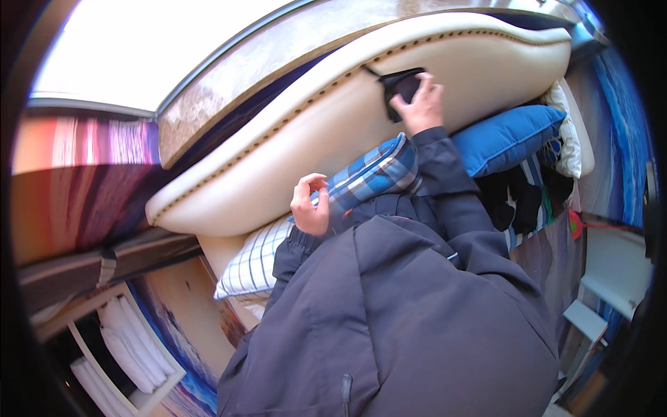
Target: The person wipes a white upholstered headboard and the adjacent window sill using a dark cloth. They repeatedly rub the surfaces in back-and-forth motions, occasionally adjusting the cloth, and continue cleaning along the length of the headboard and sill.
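Observation:
My right hand (422,105) is raised against the cream padded headboard (299,153), its fingers and thumb closed on a small black cloth-like item (401,86). A thin black end of it sticks out to the left; I cannot tell its exact kind. Lower and to the left, my left hand (310,203) holds nothing, its fingers loosely bent and the thumb apart. Beside that hand lies a blue plaid pillow (375,169). A white checked pillow (251,263) is under the left forearm, and a blue cushion (511,139) lies right of the right forearm.
Black sock-like garments (524,208) lie on the bed at the right, below the blue cushion. A stone window sill (229,87) runs behind the headboard. At the lower left, a shelf unit (177,375) holds folded white towels (132,347). A white stool (586,321) stands at the lower right.

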Tool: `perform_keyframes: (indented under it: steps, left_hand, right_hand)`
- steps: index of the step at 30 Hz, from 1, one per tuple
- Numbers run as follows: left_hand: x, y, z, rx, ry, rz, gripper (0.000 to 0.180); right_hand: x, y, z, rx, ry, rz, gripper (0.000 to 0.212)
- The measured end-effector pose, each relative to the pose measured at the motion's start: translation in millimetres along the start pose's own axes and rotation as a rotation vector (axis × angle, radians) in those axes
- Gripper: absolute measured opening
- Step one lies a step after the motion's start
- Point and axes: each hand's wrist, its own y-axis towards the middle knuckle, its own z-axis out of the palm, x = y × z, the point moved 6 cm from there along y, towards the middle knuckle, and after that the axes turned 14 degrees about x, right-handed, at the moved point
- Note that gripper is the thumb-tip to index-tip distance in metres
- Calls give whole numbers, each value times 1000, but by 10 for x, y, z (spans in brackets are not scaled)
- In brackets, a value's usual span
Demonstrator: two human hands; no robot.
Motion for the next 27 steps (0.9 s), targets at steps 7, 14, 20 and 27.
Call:
perform_keyframes:
  steps: [7,14,20,27]
  left_hand:
    - [248,-215,-68,-35,-8,-106,24]
    - [244,-238,20,-17,-20,-100,23]
    - [529,-674,-167,-223,-52,-268,23]
    - [626,-825,-236,-301,-66,-300,23]
  right_hand:
    - [286,-104,331,296,-248,-234,19]
    - [900,-330,998,743,-372,-370,22]
    - [214,182,288,920,-578,-88,30]
    - [1421,-844,2115,1196,-443,-657,29]
